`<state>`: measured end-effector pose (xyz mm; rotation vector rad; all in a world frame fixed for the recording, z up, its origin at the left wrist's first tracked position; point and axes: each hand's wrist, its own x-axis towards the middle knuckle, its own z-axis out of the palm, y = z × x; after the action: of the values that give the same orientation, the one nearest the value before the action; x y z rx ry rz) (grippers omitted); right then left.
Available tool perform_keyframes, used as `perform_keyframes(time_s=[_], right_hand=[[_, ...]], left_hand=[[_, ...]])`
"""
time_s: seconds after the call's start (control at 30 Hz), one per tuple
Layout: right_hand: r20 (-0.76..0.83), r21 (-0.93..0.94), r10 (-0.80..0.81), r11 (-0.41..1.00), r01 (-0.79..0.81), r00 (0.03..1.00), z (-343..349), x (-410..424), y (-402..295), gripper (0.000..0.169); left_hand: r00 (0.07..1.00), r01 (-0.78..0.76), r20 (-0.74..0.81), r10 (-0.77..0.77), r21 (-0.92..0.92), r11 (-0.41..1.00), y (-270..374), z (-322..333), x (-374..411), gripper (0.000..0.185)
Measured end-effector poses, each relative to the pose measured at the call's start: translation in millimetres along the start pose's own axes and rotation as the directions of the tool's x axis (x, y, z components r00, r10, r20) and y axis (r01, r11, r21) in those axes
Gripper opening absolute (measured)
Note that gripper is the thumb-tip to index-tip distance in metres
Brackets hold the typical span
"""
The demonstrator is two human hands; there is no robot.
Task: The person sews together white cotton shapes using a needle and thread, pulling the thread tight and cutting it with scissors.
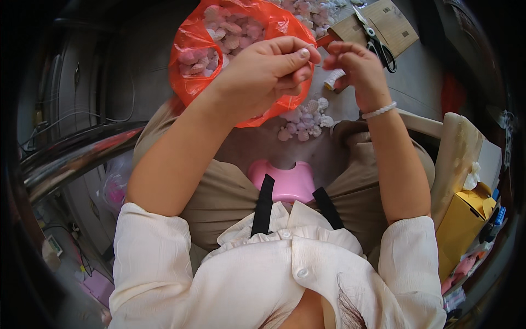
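Observation:
My left hand (273,68) is raised over a red plastic bag (185,37), its thumb and index fingertips pinched together; whether something thin is between them cannot be told. The bag holds many small pink and white shell-shaped pieces (232,41). To its right my right hand (357,68), a white beaded bracelet at the wrist, has curled, slightly blurred fingers; no object shows plainly in them. The two hands are apart. Just behind the right fingers lies a spool of white thread (333,79). A small pile of shell-shaped pieces (306,119) rests on the floor below the hands.
Black-handled scissors (374,41) lie on a cardboard piece (394,24) at the upper right. More shell pieces (314,14) are heaped beyond the bag. A pink plastic stool (287,183) stands between my knees. On the right is a yellow box (462,226); a dark rail (82,156) is at left.

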<state>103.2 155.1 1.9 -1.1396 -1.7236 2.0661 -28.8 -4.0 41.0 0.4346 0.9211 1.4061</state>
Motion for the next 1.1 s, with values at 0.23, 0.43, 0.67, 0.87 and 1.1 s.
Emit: perform_keyframes(time_s=[0.23,0.43,0.67,0.87,1.1], right_hand=[[0.405,-0.878,0.282,0.386,0.283,0.87,3.5,-13.1,142.7,0.063],[0.55,-0.719,0.238,0.623,0.309,0.801,24.5,2.7,156.1,0.046],[0.654,-0.724,0.234,0.471,0.505,0.719,-9.3,-0.8,170.2,0.035],[0.631,-0.5,0.251,0.855,0.137,0.734,29.0,-7.5,129.2,0.02],[0.666,-0.172,0.097,0.985,0.026,0.74,49.5,-31.4,32.0,0.019]], left_hand=[[0.9,-0.068,0.383,0.21,-0.35,0.934,2.1,17.7,-1.2,0.022],[0.832,-0.102,0.433,0.345,-0.493,0.864,8.7,2.2,-1.4,0.019],[0.813,-0.116,0.405,0.418,-0.591,0.799,31.8,-3.4,-4.7,0.011],[0.836,-0.134,0.371,0.405,-0.577,0.806,27.3,-7.0,-10.8,0.014],[0.926,-0.376,-0.005,0.378,0.089,0.922,17.6,-17.2,-6.1,0.021]])
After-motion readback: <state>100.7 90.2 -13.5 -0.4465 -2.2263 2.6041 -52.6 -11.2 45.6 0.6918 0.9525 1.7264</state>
